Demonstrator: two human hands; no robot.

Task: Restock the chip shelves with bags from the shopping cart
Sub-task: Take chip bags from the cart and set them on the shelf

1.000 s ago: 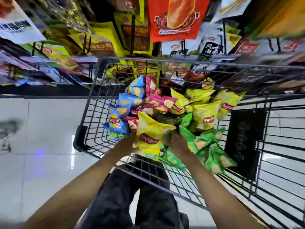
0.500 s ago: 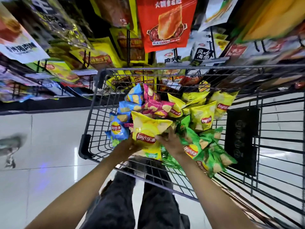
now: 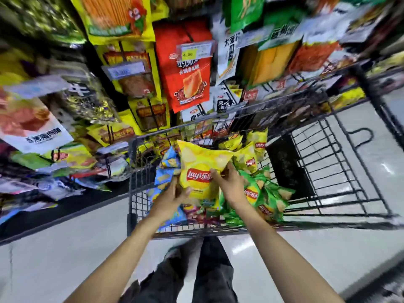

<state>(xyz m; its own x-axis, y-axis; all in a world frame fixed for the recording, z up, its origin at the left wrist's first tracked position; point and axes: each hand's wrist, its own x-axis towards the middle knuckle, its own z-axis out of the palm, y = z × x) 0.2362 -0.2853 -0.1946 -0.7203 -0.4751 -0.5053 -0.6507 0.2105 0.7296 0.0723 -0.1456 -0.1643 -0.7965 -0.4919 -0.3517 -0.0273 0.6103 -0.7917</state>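
I hold a yellow Lay's chip bag upright above the black wire shopping cart. My left hand grips its lower left edge and my right hand pinches its right side. Under and around it the cart holds more bags: blue ones at the left, yellow ones at the back right, green ones at the right, and pink ones low at the front.
Hanging snack packs fill the display ahead, among them a red pack and yellow packs. More bags lie on low shelves at the left. Pale glossy floor surrounds the cart. My dark trousers show below.
Both hands have lifted the yellow bag up out of the pile and turned it upright. My view has tilted up toward the display, which now looms closer.
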